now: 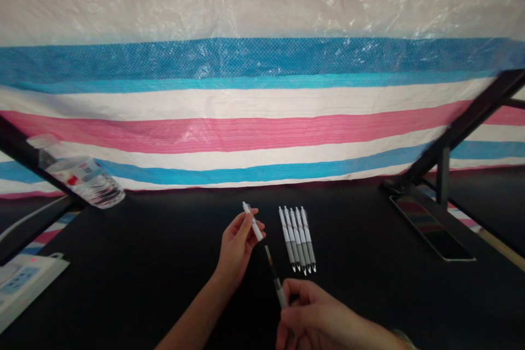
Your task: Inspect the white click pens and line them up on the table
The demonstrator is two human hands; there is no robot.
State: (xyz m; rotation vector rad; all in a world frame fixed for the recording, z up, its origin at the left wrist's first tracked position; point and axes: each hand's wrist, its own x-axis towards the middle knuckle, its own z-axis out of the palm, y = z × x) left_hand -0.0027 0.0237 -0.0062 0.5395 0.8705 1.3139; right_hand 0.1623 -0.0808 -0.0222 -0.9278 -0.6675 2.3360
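Note:
My left hand (238,246) pinches the white upper barrel of a pen (253,224), its push button pointing up and away. Lower and a little to the right, my right hand (305,311) grips the grey lower barrel of the pen (281,296). A thin ink refill (269,258) sticks up out of that lower part, its tip just short of the upper barrel's open end; the two halves are apart. Just right of my left hand, several whole white-and-grey pens (297,238) lie side by side in a row, tips toward me.
All this is on a black table (164,240). A clear water bottle (88,180) is at the far left, a white power strip (28,287) at the near left. A phone (430,228) lies right, beside a black metal bar (451,136). Striped plastic sheeting (246,136) hangs behind.

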